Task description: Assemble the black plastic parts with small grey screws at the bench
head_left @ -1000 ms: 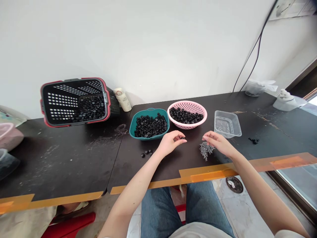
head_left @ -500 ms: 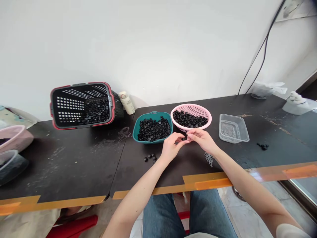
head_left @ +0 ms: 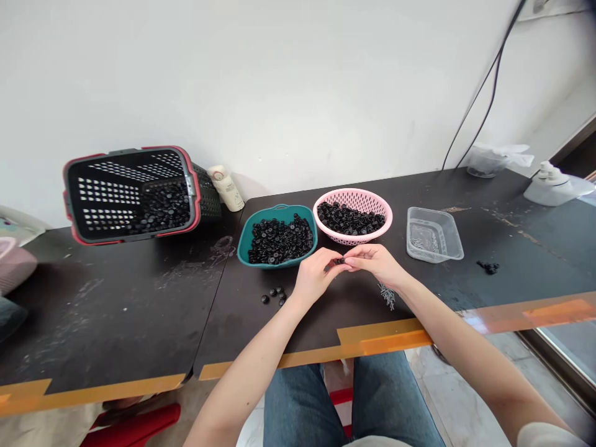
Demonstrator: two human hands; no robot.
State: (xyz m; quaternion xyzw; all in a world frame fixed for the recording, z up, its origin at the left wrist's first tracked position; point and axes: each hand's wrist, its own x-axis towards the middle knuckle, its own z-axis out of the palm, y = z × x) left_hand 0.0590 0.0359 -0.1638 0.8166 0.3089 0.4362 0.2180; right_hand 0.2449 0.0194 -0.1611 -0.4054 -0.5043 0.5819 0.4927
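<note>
My left hand (head_left: pixel 317 273) pinches a small round black part (head_left: pixel 340 261) in front of the pink basket (head_left: pixel 319 225). Fingertips of my right hand (head_left: pixel 374 263) meet it from the other side and are closed; whether they hold a pin is too small to tell. Many black round parts fill the pink basket and the teal basket (head_left: pixel 242 251) to its left. Several loose black discs (head_left: pixel 272 292) lie left of my left forearm. A little pile of thin grey metal pins (head_left: pixel 387 296) lies beneath my right wrist.
A clear plastic tub (head_left: pixel 447 245) with some pins stands to the right, near a small heap of black bits (head_left: pixel 488 267). At the left, a dark crate (head_left: pixel 195 205) lies tipped beside a white bottle (head_left: pixel 226 188). Orange tape (head_left: pixel 298 359) runs along the table's front edge.
The camera view has shifted, so everything sits a little further left. Both hands stay together at the black part, with the fingers slightly rearranged around it.
</note>
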